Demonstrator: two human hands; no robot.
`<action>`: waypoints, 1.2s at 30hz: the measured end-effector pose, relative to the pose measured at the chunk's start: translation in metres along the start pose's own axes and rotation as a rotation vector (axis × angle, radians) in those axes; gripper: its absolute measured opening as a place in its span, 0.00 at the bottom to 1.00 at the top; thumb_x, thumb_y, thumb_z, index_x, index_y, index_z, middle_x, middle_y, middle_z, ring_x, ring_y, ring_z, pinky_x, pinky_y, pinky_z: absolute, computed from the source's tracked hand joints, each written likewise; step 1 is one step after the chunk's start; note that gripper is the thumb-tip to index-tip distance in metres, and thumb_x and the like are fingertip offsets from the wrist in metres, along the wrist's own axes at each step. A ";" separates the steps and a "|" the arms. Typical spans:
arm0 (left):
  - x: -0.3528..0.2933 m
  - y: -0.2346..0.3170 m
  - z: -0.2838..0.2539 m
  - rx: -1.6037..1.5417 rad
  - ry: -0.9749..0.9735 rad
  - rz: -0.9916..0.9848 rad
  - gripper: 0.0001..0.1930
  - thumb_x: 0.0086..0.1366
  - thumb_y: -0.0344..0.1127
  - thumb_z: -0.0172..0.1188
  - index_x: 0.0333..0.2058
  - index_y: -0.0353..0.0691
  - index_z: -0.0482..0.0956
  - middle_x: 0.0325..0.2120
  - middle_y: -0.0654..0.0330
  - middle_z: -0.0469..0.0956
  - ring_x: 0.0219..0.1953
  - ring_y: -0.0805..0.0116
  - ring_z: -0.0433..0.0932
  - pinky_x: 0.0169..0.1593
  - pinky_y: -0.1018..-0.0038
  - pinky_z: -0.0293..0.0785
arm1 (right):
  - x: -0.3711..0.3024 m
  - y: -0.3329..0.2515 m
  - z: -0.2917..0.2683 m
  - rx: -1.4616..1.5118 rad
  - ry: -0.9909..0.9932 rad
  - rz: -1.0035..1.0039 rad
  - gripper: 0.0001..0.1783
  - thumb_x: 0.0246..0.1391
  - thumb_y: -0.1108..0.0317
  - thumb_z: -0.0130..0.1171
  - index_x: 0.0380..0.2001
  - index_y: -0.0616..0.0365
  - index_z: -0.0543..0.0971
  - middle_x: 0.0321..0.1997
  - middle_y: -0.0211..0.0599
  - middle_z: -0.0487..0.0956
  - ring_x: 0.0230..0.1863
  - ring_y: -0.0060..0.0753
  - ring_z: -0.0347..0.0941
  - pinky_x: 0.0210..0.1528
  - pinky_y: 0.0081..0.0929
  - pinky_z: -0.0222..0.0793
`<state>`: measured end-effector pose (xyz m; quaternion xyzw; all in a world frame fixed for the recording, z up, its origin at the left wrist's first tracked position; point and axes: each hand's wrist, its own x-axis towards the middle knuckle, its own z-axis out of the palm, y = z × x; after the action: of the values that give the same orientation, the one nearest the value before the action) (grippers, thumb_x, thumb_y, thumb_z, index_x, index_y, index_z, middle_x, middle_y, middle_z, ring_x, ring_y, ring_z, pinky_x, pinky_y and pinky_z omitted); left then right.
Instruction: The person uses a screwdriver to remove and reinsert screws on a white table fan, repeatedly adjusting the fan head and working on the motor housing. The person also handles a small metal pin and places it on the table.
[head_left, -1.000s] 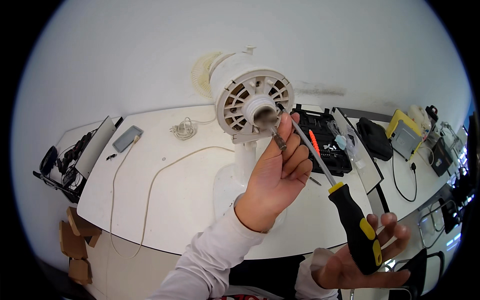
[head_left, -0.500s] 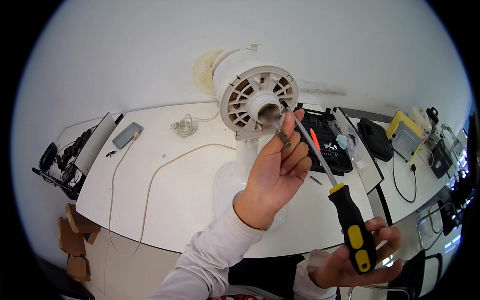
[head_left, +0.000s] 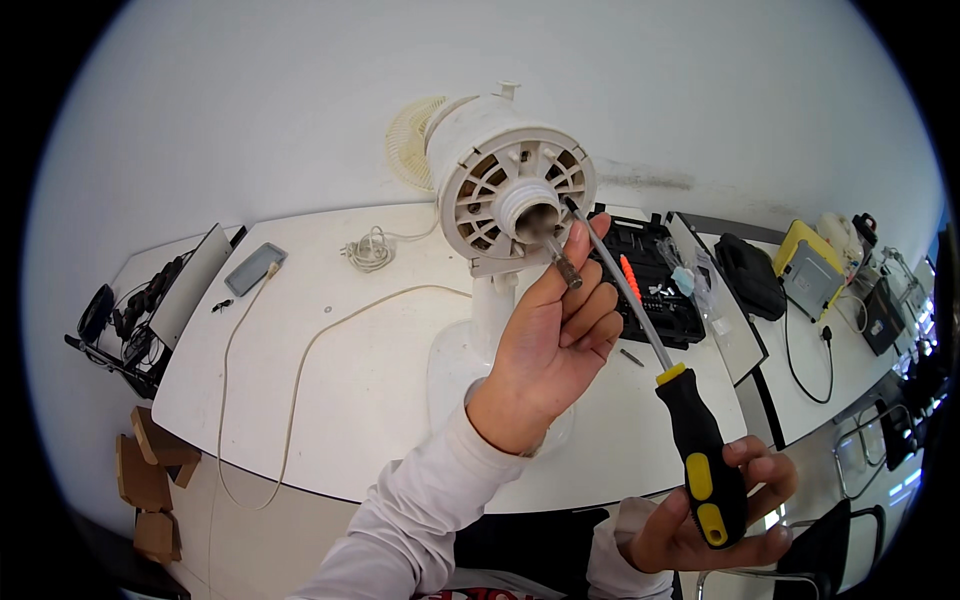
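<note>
Right hand grasps the screwdriver, shank beside left hand, whose hold is unclear

Cardboard boxes (plain brown) stand left, a yellow-and-grey case right.

The right hand holds a screwdriver, its tip at a white fan housing. The left hand is beside its shank.

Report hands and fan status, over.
Left hand at fan motor, right hand holding screwdriver. Screwdriver tip at motor's vented face. Left hand partly hides fan base.
</note>
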<state>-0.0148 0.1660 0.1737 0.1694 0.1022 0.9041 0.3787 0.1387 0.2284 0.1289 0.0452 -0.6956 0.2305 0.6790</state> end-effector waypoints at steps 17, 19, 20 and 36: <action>0.002 -0.002 0.001 -0.028 0.003 0.007 0.10 0.65 0.45 0.51 0.38 0.48 0.74 0.09 0.73 0.46 0.10 0.82 0.45 0.16 0.81 0.43 | -0.005 0.008 -0.004 0.058 -0.013 0.003 0.32 0.47 0.60 0.60 0.50 0.31 0.52 0.42 0.40 0.58 0.43 0.36 0.62 0.41 0.30 0.66; 0.003 -0.002 0.000 -0.032 -0.016 0.006 0.10 0.65 0.45 0.51 0.38 0.48 0.75 0.09 0.73 0.46 0.10 0.82 0.44 0.16 0.81 0.43 | -0.007 0.009 0.000 0.190 0.058 0.038 0.33 0.46 0.57 0.63 0.51 0.32 0.54 0.43 0.39 0.59 0.44 0.34 0.63 0.39 0.27 0.70; 0.003 -0.002 -0.001 -0.034 -0.025 0.007 0.10 0.65 0.45 0.51 0.38 0.48 0.75 0.09 0.73 0.46 0.10 0.82 0.44 0.16 0.81 0.43 | -0.007 0.006 0.005 0.269 0.110 0.066 0.33 0.45 0.57 0.65 0.51 0.32 0.56 0.43 0.38 0.59 0.44 0.33 0.63 0.38 0.25 0.72; -0.001 -0.006 -0.001 0.120 -0.103 0.068 0.15 0.67 0.47 0.46 0.41 0.43 0.71 0.10 0.73 0.48 0.12 0.82 0.46 0.17 0.82 0.44 | 0.001 0.006 0.002 0.172 -0.064 -0.074 0.27 0.40 0.57 0.68 0.40 0.20 0.64 0.43 0.32 0.60 0.49 0.36 0.60 0.41 0.25 0.68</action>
<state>-0.0105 0.1691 0.1709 0.2416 0.1309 0.8988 0.3415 0.1350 0.2334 0.1289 0.1366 -0.6922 0.2626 0.6583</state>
